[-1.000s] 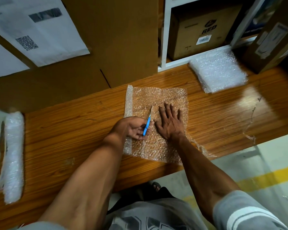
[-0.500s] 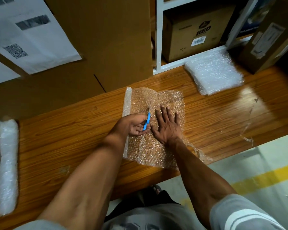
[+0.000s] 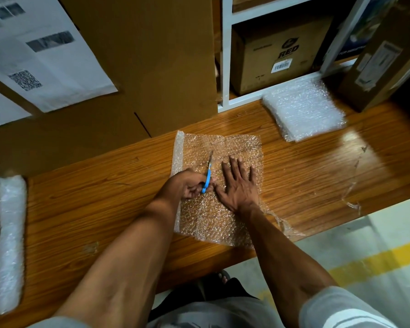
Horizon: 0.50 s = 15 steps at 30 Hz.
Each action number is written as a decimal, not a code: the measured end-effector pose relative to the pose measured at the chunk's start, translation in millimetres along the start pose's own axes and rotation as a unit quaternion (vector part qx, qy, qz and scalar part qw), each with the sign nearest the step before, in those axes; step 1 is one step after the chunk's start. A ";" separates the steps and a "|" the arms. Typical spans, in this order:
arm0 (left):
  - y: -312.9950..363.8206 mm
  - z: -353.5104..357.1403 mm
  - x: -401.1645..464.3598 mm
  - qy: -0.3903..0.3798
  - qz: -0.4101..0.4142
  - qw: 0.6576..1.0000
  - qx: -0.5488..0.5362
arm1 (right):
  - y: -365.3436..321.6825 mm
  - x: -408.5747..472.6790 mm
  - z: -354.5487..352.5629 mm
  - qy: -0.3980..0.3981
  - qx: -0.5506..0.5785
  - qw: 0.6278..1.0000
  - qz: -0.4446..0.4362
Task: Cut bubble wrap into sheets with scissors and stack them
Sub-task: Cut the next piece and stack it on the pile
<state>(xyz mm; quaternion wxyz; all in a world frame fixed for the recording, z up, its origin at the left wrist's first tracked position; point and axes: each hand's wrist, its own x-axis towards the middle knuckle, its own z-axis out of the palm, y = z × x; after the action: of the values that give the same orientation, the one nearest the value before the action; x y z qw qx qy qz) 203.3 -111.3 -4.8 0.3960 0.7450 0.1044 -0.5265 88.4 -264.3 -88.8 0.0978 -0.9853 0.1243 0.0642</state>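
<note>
Nearest the camera, two bare forearms reach over the front edge of the glossy brown wooden table [image 3: 305,169]. On it lies a clear bubble wrap sheet [image 3: 234,147], its long axis running from the near edge toward the back, its near right corner trailing off the edge. The left hand [image 3: 187,185] grips the blue-handled scissors [image 3: 207,174], whose long axis runs nearly straight away from the person, the thin blades pointing at the far edge of the sheet; the handle loops are hidden inside the curled fingers. The right hand [image 3: 238,183] presses flat on the sheet just beside the scissors, fingers straight and spread. At far left a white bubble wrap roll [image 3: 8,242] is partly cut off. Further back to the right sits a blurred white stack of cut bubble wrap sheets [image 3: 303,107].
</note>
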 end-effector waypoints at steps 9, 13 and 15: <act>13.9 2.4 -8.9 -0.054 -0.030 0.998 0.007 | -0.2 -1.7 -0.9 -0.001 0.006 1.000 0.002; 24.4 -1.6 -9.8 -0.069 -0.018 0.997 -0.012 | -0.1 -1.9 -3.4 -0.004 0.000 1.000 0.001; 32.2 -4.2 -8.8 -0.069 -0.006 0.998 -0.009 | -1.6 -0.9 -3.1 -0.004 0.006 1.000 0.003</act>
<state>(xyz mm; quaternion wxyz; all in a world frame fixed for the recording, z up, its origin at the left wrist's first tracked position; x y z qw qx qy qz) 221.0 -127.4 18.8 0.4060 0.7025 0.0864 -0.5781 88.3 -263.2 -85.4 0.1037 -0.9841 0.1275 0.0673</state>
